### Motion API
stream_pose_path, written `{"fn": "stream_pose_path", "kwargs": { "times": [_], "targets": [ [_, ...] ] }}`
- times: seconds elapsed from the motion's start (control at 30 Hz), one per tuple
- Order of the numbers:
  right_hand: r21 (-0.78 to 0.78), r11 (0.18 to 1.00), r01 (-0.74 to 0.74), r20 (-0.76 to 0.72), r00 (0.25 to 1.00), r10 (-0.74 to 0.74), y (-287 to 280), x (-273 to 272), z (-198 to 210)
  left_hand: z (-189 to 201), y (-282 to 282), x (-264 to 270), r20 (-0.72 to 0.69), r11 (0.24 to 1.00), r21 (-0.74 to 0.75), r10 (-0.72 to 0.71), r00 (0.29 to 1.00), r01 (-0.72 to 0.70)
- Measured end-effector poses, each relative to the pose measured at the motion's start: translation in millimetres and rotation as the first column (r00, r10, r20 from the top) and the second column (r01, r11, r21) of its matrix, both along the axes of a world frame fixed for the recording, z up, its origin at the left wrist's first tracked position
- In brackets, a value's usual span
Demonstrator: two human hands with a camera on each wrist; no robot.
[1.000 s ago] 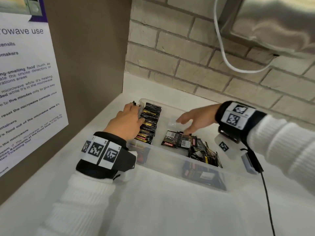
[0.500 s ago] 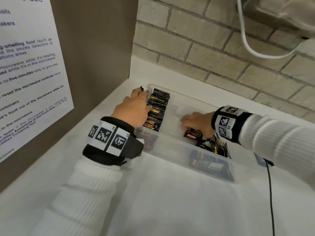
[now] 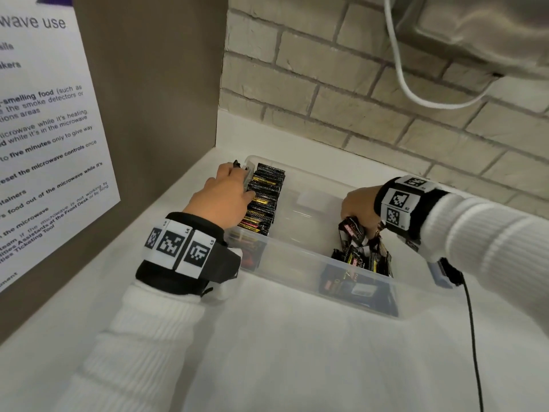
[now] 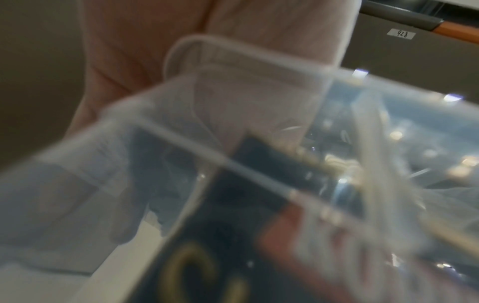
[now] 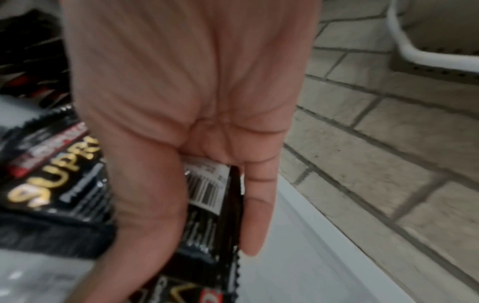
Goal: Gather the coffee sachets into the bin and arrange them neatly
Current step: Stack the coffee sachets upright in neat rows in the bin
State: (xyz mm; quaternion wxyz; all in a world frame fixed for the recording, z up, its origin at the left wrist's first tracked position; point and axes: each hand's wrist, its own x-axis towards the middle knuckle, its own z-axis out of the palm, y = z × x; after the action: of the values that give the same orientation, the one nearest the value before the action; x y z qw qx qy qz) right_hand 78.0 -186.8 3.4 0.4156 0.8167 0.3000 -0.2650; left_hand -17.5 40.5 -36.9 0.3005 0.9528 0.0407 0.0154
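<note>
Sachets pinched by right hand; left hand grips bin rim.

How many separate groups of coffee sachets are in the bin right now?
2: a neat row at the bin's left end, under the left hand; a loose pile at its right end, which the right hand grips.

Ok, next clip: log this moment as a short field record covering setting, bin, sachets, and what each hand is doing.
setting: white counter in a corner, brick wall behind
bin: clear plastic bin on the counter
sorted sachets: neat row standing along the bin's left end
loose sachets: jumbled pile at the bin's right end
left hand: rests on the bin's left edge, thumb against the row
right hand: grips a bunch of sachets above the pile
</note>
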Motion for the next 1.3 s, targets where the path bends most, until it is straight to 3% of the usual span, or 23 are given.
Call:
{"fn": "stream_pose_path", "kwargs": {
  "times": [0.13, 0.27, 0.33, 0.4, 0.47, 0.53, 0.67, 0.73, 0.8, 0.93, 1.03, 1.13, 1.3],
  "targets": [
    [0.294, 0.953, 0.067, 0.11, 0.988, -0.104, -20, 1, 33, 12, -2, -7, 0.072, 0.998, 0.003, 0.055, 0.996, -0.056],
    [0.596, 0.798, 0.093, 0.193, 0.948, -0.254, -42, -1, 67, 30, -14, -14, 0.267, 0.995, -0.096, 0.052, 0.962, -0.027],
    [0.759, 0.629, 0.165, 0.1, 0.926, -0.363, -49, -7, 79, 35, -23, -17, 0.36, 0.974, -0.215, 0.016, 0.933, 0.066],
    [0.89, 0.372, 0.265, -0.098, 0.906, -0.412, -48, -20, 87, 39, -34, -20, 0.401, 0.9, -0.395, -0.009, 0.916, 0.183],
    [0.941, 0.112, 0.32, -0.261, 0.894, -0.364, -42, -37, 90, 42, -48, -23, 0.392, 0.787, -0.559, -0.028, 0.92, 0.262],
    [0.924, -0.068, 0.377, -0.38, 0.882, -0.279, -31, -55, 88, 44, -61, -26, 0.355, 0.675, -0.671, -0.069, 0.932, 0.305],
    [0.837, -0.237, 0.493, -0.533, 0.832, -0.152, -7, -78, 69, 43, -76, -31, 0.331, 0.601, -0.721, -0.138, 0.933, 0.345],
    [0.793, -0.346, 0.501, -0.569, 0.813, -0.125, 3, -85, 59, 44, -74, -31, 0.269, 0.527, -0.8, -0.112, 0.957, 0.287],
    [0.761, -0.455, 0.462, -0.572, 0.809, -0.136, 11, -90, 50, 44, -70, -30, 0.206, 0.423, -0.879, -0.079, 0.975, 0.22],
    [0.729, -0.634, 0.256, -0.527, 0.802, -0.281, 20, -91, 38, 44, -63, -28, 0.204, 0.357, -0.913, -0.014, 0.979, 0.196],
    [0.571, -0.802, 0.174, -0.6, 0.755, -0.264, 18, -89, 33, 42, -61, -25, 0.231, 0.395, -0.901, 0.077, 0.97, 0.183],
    [0.327, -0.907, 0.266, -0.714, 0.698, -0.053, 19, -94, 26, 39, -59, -21, 0.266, 0.489, -0.857, 0.147, 0.953, 0.164],
    [0.076, -0.898, 0.434, -0.782, 0.584, 0.216, 23, -104, 8, 30, -56, -13, 0.372, 0.653, -0.744, 0.232, 0.899, 0.14]
  ]
}}
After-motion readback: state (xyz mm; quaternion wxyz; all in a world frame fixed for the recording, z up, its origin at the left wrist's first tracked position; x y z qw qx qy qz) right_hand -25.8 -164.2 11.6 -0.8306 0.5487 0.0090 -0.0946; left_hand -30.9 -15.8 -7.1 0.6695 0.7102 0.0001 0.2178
